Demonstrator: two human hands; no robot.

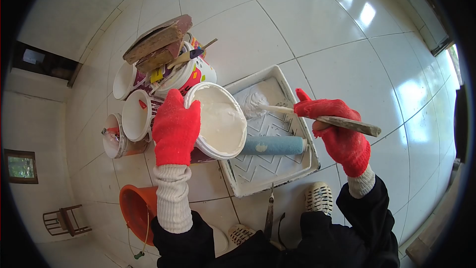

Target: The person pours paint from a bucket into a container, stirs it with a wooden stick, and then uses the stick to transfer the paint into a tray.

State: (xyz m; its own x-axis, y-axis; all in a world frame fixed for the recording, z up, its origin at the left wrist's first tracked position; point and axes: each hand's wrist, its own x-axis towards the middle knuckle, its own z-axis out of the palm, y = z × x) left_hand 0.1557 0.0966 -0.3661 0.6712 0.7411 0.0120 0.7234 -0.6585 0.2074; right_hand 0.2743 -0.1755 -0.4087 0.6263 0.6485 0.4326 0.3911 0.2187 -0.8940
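My left hand, in a red glove, is closed on the left rim of a paint bucket. The bucket tilts over the left edge of a white paint tray, and thick white paint shows inside it. In my right hand, also gloved in red, is a wooden stick. Its pale far end reaches into a mound of white paint in the tray's upper part. A blue paint roller lies across the ribbed part of the tray, below the stick.
Left of the tray stand several paint buckets. Wooden blocks and a paintbrush rest on a lidded bucket. An orange bucket is at lower left. My clogs stand just below the tray on the tiled floor.
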